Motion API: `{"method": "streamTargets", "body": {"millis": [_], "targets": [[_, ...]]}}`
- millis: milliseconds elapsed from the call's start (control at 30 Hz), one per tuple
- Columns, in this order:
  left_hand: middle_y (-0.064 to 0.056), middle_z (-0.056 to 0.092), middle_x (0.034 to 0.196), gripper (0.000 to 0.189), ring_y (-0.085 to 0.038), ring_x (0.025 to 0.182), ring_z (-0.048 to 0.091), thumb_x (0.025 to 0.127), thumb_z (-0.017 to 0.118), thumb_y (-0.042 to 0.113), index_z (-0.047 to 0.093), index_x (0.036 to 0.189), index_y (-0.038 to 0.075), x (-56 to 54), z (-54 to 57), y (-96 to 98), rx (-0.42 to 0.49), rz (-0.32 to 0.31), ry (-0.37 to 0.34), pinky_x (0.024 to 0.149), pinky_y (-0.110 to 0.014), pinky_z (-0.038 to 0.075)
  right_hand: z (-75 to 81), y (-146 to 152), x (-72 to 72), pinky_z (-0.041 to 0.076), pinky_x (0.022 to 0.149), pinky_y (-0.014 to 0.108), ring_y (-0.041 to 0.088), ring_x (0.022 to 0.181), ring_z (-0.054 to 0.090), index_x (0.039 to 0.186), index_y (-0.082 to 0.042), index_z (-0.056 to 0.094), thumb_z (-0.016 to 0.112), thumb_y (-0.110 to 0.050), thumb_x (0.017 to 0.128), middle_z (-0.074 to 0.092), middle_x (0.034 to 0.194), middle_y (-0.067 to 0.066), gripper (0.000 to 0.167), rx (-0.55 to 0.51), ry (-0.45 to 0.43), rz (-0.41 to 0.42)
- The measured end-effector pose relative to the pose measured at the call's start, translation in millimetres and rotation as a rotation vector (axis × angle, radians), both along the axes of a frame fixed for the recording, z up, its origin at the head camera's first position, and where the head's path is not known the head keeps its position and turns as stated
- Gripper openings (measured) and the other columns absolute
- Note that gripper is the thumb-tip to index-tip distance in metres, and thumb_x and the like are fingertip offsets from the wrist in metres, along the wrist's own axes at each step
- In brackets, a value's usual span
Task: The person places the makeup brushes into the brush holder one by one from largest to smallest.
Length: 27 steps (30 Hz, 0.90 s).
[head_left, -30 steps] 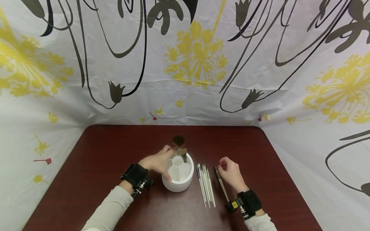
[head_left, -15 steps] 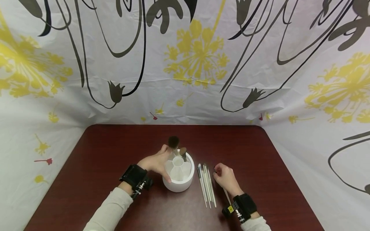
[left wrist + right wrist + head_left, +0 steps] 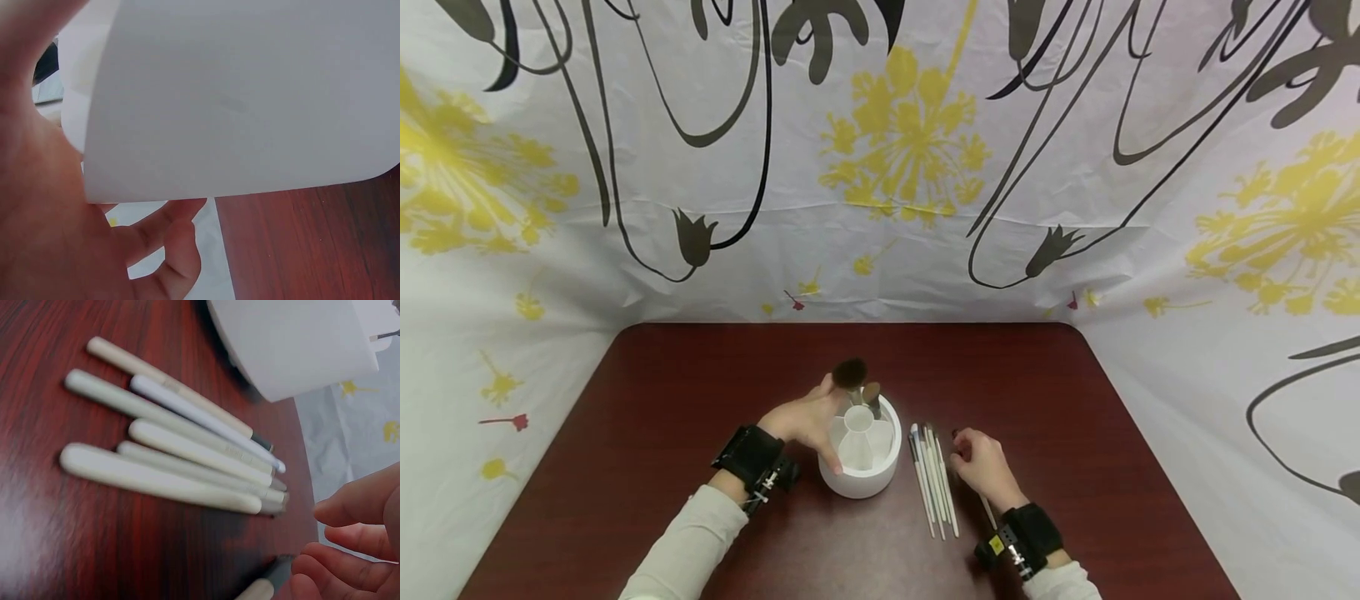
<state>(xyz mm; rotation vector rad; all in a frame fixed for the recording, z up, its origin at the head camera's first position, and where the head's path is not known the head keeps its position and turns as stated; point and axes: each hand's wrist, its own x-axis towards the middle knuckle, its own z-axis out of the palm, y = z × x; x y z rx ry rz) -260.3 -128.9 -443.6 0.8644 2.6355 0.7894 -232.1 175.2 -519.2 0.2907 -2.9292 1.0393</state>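
Over the last second, your right hand (image 3: pixel 988 471) has moved a little toward you and to the left, closer to the row of pale brushes (image 3: pixel 934 487). It now hides most of the single brush (image 3: pixel 989 514), which earlier lay visible beside it. In the white holder (image 3: pixel 859 485), the big dark brush (image 3: pixel 849 373) has tipped left, toward your left hand (image 3: pixel 805 421).

The right hand (image 3: pixel 986 469) partly hides one brush (image 3: pixel 989 512).
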Motion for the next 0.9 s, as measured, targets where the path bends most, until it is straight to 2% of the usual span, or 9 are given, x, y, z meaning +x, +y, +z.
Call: {"method": "streamTargets", "body": {"millis": [233, 500, 633, 900], "targets": [[-0.02, 0.026, 0.133, 0.12, -0.036, 0.12, 0.035, 0.037, 0.09, 0.039, 0.031, 0.137, 0.012, 1.5, 1.3, -1.1, -0.02, 0.017, -0.017, 0.091, -0.046, 0.04, -3.2, 10.2, -0.6, 0.045, 0.062, 0.031, 0.016, 0.073, 0.055, 0.092, -0.003, 0.06, 0.067, -0.002, 0.074, 0.059, 0.083, 0.006, 0.019, 0.019, -0.003, -0.025], [-0.018, 0.026, 0.137, 0.12, -0.038, 0.122, 0.032, 0.037, 0.09, 0.038, 0.03, 0.138, 0.013, 2.6, -1.3, -1.4, -0.009, 0.032, 0.001, 0.094, -0.049, 0.036, -8.0, 18.2, -2.9, 0.043, 0.06, 0.034, 0.019, 0.074, 0.054, 0.099, -0.002, 0.057, 0.071, -0.011, 0.074, 0.057, 0.088, 0.009, 0.03, 0.11, -0.037, -0.07], [-0.017, 0.025, 0.137, 0.119, -0.038, 0.121, 0.033, 0.037, 0.09, 0.036, 0.031, 0.138, 0.014, 3.4, -2.2, 0.8, -0.02, 0.054, -0.002, 0.094, -0.049, 0.036, -12.0, 19.6, -1.3, 0.042, 0.058, 0.033, 0.018, 0.071, 0.053, 0.101, 0.0, 0.058, 0.071, -0.013, 0.074, 0.056, 0.083, 0.008, 0.033, 0.123, -0.082, -0.084], [-0.019, 0.026, 0.137, 0.117, -0.04, 0.118, 0.036, 0.037, 0.09, 0.033, 0.032, 0.135, 0.011, 5.0, -6.1, 3.6, 0.001, 0.071, 0.008, 0.094, -0.051, 0.034, -19.4, 20.1, -0.6, 0.043, 0.058, 0.033, 0.019, 0.07, 0.054, 0.1, 0.003, 0.059, 0.07, -0.011, 0.073, 0.055, 0.081, 0.008, 0.032, 0.153, -0.082, -0.088]]}}
